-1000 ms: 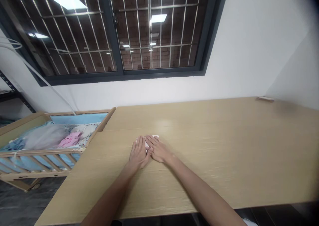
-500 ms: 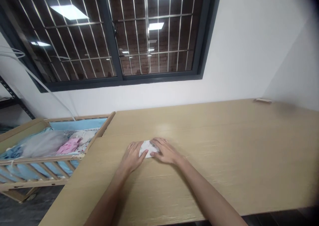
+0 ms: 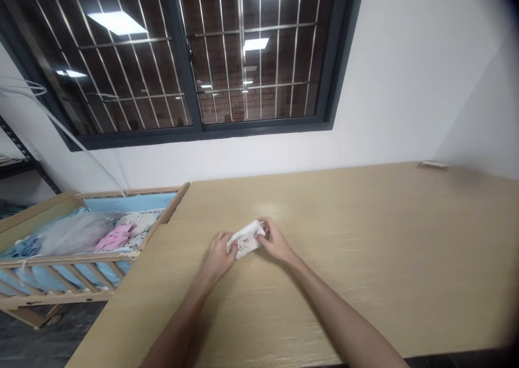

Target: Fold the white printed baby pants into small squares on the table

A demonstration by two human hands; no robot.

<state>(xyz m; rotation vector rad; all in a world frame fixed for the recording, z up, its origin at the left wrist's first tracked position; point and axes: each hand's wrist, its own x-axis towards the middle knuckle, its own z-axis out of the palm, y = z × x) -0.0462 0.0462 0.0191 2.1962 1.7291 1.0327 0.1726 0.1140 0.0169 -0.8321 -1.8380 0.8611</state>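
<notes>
A small folded white cloth with a faint print (image 3: 248, 239) sits between my two hands on the light wooden table (image 3: 365, 260). My left hand (image 3: 217, 257) pinches its left end with closed fingers. My right hand (image 3: 274, 242) grips its right end, fingers curled over it. The cloth is lifted slightly off the tabletop and tilted, its right end higher.
A wooden crib (image 3: 81, 238) with blue lining, holding pink and white clothes, stands at the table's left edge. A small flat wooden piece (image 3: 433, 164) lies at the far right of the table. A barred window is on the wall behind.
My hands lay flat pressing the cloth on the table; now both have closed on its ends and raised it a little.
</notes>
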